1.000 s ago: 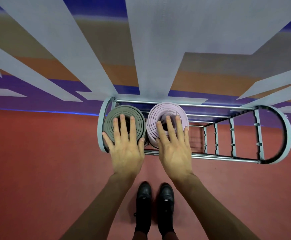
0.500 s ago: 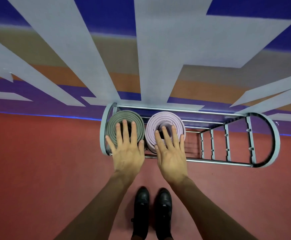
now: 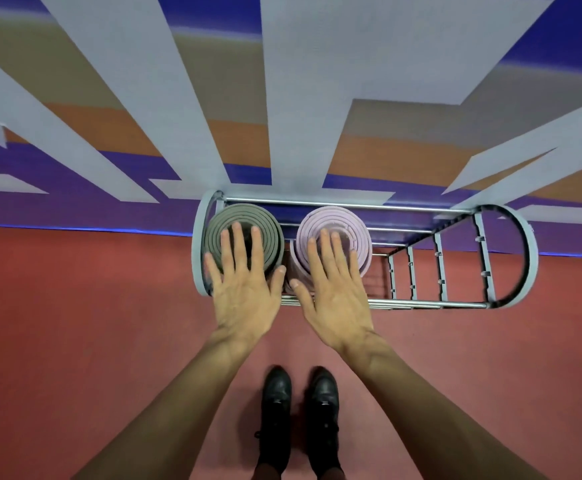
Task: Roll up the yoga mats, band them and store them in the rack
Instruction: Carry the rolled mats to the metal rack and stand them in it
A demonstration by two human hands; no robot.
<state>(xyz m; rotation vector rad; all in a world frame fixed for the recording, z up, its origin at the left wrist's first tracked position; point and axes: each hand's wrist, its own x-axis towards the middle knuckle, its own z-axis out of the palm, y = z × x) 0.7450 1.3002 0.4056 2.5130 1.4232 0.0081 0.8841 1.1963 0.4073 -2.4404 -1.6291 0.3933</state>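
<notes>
The grey mat [image 3: 242, 213] stood on end in the leftmost bay of the rack [image 3: 421, 304], with the lilac mat [image 3: 339, 216] just beside it on the right. Our left hand [image 3: 244, 296] lay flat on the grey roll's spiral end and our right hand [image 3: 338, 303] lay flat on the lilac one, fingers straight and spread, clasping nothing. We judged this the seating step: press straight down and evenly, so that neither coil telescopes or tips toward the bays further right (any bands were out of sight from above). The rack sat close by the painted wall [image 3: 300, 98], and our black shoes [image 3: 277, 403] stood together on the red floor [image 3: 75, 341].
</notes>
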